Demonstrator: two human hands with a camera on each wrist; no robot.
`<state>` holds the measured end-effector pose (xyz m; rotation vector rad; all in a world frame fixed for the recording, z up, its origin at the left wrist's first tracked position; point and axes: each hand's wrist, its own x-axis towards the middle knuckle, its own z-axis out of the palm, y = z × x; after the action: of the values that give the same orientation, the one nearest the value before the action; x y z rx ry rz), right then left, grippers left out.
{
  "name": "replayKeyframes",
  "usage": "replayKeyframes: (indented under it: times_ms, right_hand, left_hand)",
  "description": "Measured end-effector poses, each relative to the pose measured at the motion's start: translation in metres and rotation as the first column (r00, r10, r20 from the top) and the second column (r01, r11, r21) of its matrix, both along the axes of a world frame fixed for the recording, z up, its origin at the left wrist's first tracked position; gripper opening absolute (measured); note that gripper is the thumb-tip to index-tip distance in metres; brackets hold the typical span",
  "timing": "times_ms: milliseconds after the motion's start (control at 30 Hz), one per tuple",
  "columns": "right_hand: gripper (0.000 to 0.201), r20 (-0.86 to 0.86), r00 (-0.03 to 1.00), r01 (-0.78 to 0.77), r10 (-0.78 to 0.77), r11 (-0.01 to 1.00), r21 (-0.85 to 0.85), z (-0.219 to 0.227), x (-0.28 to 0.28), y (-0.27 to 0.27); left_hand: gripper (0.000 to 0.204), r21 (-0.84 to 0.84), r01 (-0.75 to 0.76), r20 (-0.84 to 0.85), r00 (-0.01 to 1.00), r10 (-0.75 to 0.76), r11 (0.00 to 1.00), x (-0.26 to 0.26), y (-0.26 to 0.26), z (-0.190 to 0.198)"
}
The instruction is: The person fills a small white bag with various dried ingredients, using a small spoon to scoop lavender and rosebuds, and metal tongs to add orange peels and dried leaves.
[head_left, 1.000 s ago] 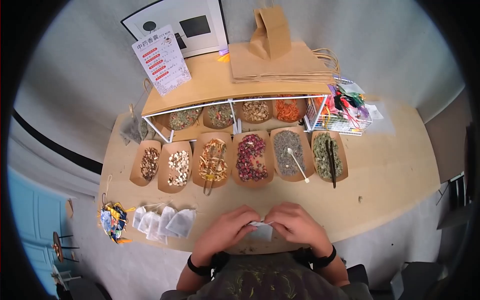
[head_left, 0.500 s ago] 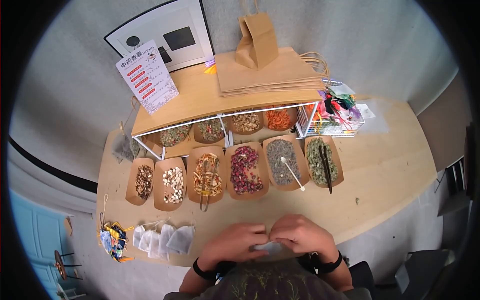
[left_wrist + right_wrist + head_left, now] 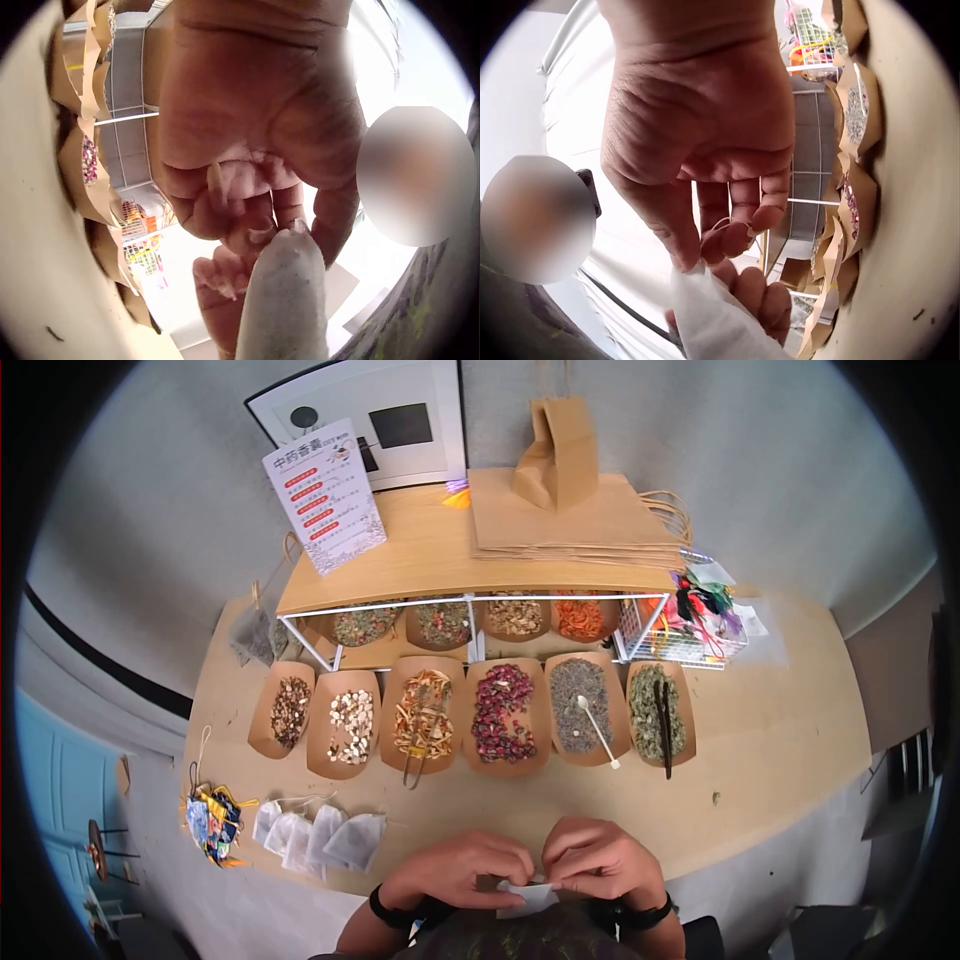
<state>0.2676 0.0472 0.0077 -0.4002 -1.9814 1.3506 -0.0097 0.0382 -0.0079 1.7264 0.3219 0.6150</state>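
Note:
A small white cloth sachet bag (image 3: pixel 527 898) is held between both hands just in front of the person's body. My left hand (image 3: pixel 465 868) grips one side of its top, thumb in front and fingers curled behind. At the other side of the opening, my right hand (image 3: pixel 605 865) pinches the fabric with thumb and fingers. In the right wrist view a thin pale string (image 3: pixel 721 222) loops by the right fingertips. The bag (image 3: pixel 285 300) hangs with a rounded, filled-looking body in the left wrist view.
Ahead stands a row of paper trays with dried herbs, including rosebuds (image 3: pixel 503 710) and lavender-like buds (image 3: pixel 578 705). Several white sachet bags (image 3: pixel 318 837) and a pile of colourful pouches (image 3: pixel 213 820) lie left. Behind are a wooden shelf (image 3: pixel 420 550) and a wire basket (image 3: pixel 690 645).
Both hands have drawn lower, closer to the body, with the bag between them. More of the bag shows than half a second ago. The head view has shifted slightly.

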Motion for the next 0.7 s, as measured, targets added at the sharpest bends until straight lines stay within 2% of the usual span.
replayKeyframes:
  times_ms: [67,100,167,200,233,300,333,367,433,533,600,667,700]
  right_hand:
    - [0.018,-0.088,0.991,-0.103,0.097,0.993,-0.060,-0.005,-0.005,0.001]
    - [0.018,-0.092,0.990,-0.116,0.111,0.992,-0.058,-0.008,-0.007,0.000]
    - [0.020,-0.020,0.992,-0.129,0.127,0.968,-0.214,-0.013,-0.010,0.000]
    - [0.023,0.056,0.993,-0.095,0.104,0.984,-0.152,-0.011,-0.011,0.004]
    - [0.023,0.050,0.992,-0.107,0.117,0.982,-0.158,-0.013,-0.014,0.005]
    - [0.025,0.104,0.991,-0.076,0.081,0.995,-0.059,-0.015,-0.020,0.008]
    - [0.025,0.105,0.986,-0.123,0.130,0.989,-0.077,-0.014,-0.023,0.007]
    - [0.025,0.104,0.985,-0.128,0.135,0.989,-0.078,-0.015,-0.022,0.009]
    - [0.023,0.165,0.971,-0.181,0.175,0.983,0.022,-0.019,-0.022,0.014]
    - [0.019,0.159,0.972,-0.171,0.170,0.985,-0.008,-0.018,-0.012,0.023]
    - [0.017,0.145,0.971,-0.196,0.193,0.981,0.007,-0.019,-0.008,0.025]
    - [0.015,0.131,0.968,-0.221,0.216,0.975,0.026,-0.017,-0.001,0.025]
    - [0.014,0.069,0.968,-0.240,0.240,0.971,-0.010,-0.012,0.007,0.025]
  left_hand:
    - [0.015,0.022,-0.041,-0.023,0.999,0.042,0.999,0.000,-0.008,0.000]
    - [0.016,0.043,-0.067,-0.046,0.997,0.068,0.997,-0.001,-0.013,0.001]
    - [0.017,0.035,-0.149,-0.071,0.986,0.152,0.988,-0.005,-0.022,0.004]
    - [0.019,0.023,-0.220,-0.094,0.971,0.221,0.975,-0.007,-0.027,0.005]
    - [0.019,0.018,-0.232,-0.100,0.967,0.232,0.973,-0.010,-0.030,0.006]
    - [0.020,0.082,-0.313,-0.124,0.939,0.322,0.946,-0.014,-0.030,0.010]
    - [0.020,0.082,-0.321,-0.126,0.936,0.329,0.944,-0.014,-0.029,0.010]
    - [0.020,0.098,-0.294,-0.134,0.943,0.305,0.951,-0.014,-0.027,0.008]
    - [0.021,0.111,-0.263,-0.144,0.950,0.277,0.958,-0.011,-0.025,0.010]
    - [0.022,0.160,-0.228,-0.130,0.959,0.250,0.960,-0.002,-0.020,0.017]
    - [0.024,0.012,-0.083,-0.049,0.995,0.083,0.996,0.005,-0.018,0.022]
    - [0.023,-0.023,-0.058,-0.049,0.997,0.057,0.998,0.004,-0.015,0.014]
    - [0.023,-0.052,-0.038,-0.047,0.998,0.036,0.998,0.005,-0.013,0.011]
